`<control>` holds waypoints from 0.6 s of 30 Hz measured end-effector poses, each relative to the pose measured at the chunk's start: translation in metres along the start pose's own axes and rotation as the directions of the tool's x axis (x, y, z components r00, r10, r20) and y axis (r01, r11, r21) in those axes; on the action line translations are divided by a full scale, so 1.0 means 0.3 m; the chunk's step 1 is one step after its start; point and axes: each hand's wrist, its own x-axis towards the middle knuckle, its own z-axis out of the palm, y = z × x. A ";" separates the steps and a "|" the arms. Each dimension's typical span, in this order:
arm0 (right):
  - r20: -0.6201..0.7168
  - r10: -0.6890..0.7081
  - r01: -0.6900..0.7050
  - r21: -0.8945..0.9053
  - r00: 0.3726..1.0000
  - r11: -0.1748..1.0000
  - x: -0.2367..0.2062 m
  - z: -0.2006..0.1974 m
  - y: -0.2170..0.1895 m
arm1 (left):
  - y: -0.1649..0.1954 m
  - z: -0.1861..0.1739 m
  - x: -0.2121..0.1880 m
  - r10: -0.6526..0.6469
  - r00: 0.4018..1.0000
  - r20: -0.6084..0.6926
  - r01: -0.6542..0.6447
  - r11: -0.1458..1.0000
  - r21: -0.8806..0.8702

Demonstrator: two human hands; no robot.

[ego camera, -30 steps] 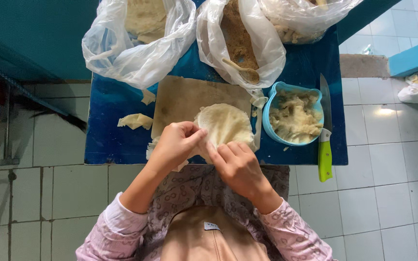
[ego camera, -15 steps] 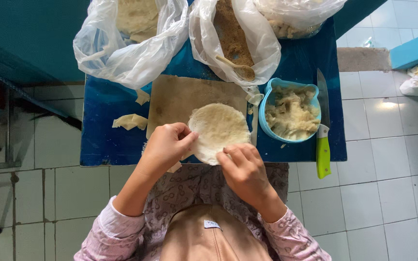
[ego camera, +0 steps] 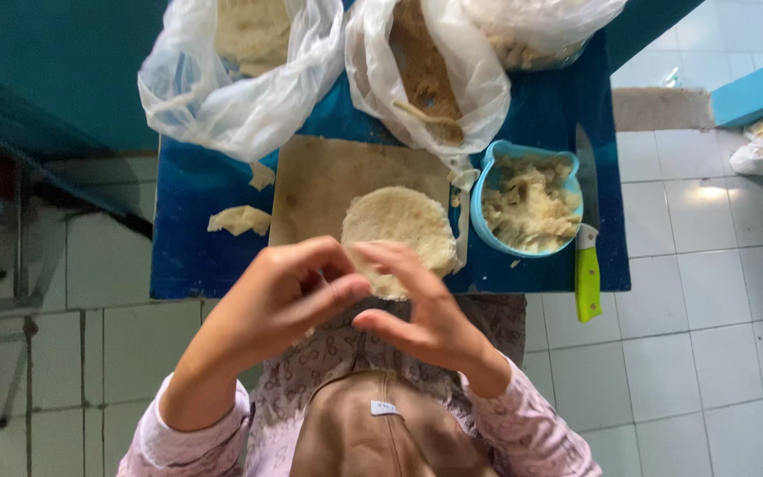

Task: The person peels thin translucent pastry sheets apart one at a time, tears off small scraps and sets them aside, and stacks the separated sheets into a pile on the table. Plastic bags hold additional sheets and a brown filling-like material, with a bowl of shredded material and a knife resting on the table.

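Fingers of the left hand (ego camera: 280, 296) and right hand (ego camera: 421, 309) pinch the near edge of the round dough wrapper (ego camera: 399, 234), which sits on the wooden board (ego camera: 328, 181) at 9 o'clock from the blue bowl (ego camera: 532, 208), so small soft pinches look best.

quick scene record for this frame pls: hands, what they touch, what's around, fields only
left hand: fingers bent, at the near edge of the round dough disc
right hand: fingertips meet the left hand's at the same edge
disc: pale, flat, lying partly on the wooden board
surface: blue table
right of board: blue bowl with pale shredded filling
knife: green handle, by the bowl, at the table's right edge
far side: clear plastic bags with pale contents
scraps: dough pieces left of the board
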 end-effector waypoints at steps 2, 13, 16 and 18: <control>0.212 -0.011 -0.050 0.283 0.977 0.958 0.040 0.016 0.024 | 0.046 0.003 -0.002 0.046 0.997 0.070 -0.043 0.998 -0.045; 0.112 0.341 -0.311 0.727 0.933 0.612 -0.098 -0.108 0.117 | -0.042 -0.044 0.001 -0.194 0.951 0.241 0.105 0.934 0.340; 0.094 0.384 -0.305 0.785 0.919 0.539 -0.112 -0.145 0.100 | -0.126 -0.036 0.017 -0.026 0.948 0.317 0.069 0.990 -0.124; 0.048 0.403 -0.297 0.755 0.914 0.584 -0.097 -0.164 0.095 | -0.169 -0.007 0.033 0.108 0.955 0.275 0.009 0.919 -0.393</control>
